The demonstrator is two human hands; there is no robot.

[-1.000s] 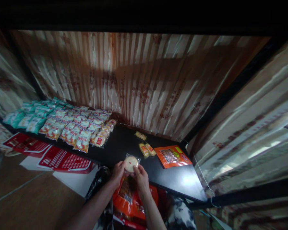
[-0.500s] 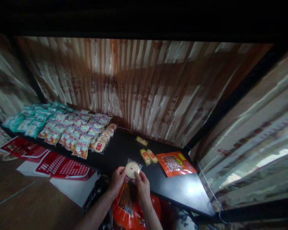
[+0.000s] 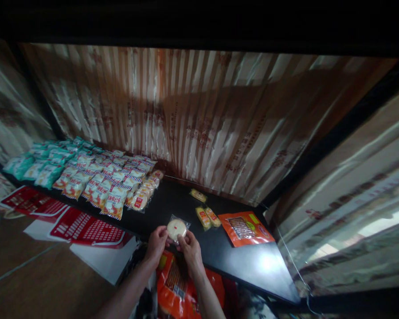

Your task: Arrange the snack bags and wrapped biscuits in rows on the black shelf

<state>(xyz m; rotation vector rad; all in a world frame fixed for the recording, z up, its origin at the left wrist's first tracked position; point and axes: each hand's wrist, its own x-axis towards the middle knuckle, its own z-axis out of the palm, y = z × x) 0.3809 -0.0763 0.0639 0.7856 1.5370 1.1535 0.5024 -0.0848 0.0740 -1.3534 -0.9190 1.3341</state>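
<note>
A: Where is the pale, round, flat cracker in clear plastic wrapping [image 3: 177, 229]?

B: It is between the person's two hands, at the near edge of the flat black tabletop [image 3: 173, 195] as the camera sees it.

A: How do the hands hold it?

B: The left hand [image 3: 157, 243] has bent fingers, nearly closed on its left side. The right hand [image 3: 191, 250] pinches its lower right edge, the thumb over the front. What the fingers do behind it, one cannot tell.

A: Has it a long axis?

B: No, it is round; its flat face is turned to the camera.

A: Which hand is nearer to the row of similar round wrapped crackers [image 3: 146, 192]?

B: The left one. The row lies beyond it and leftward, apart from it. The right hand is nearer to the small, oblong yellow packets [image 3: 203, 218], which lie beyond it and slightly rightward.
</note>
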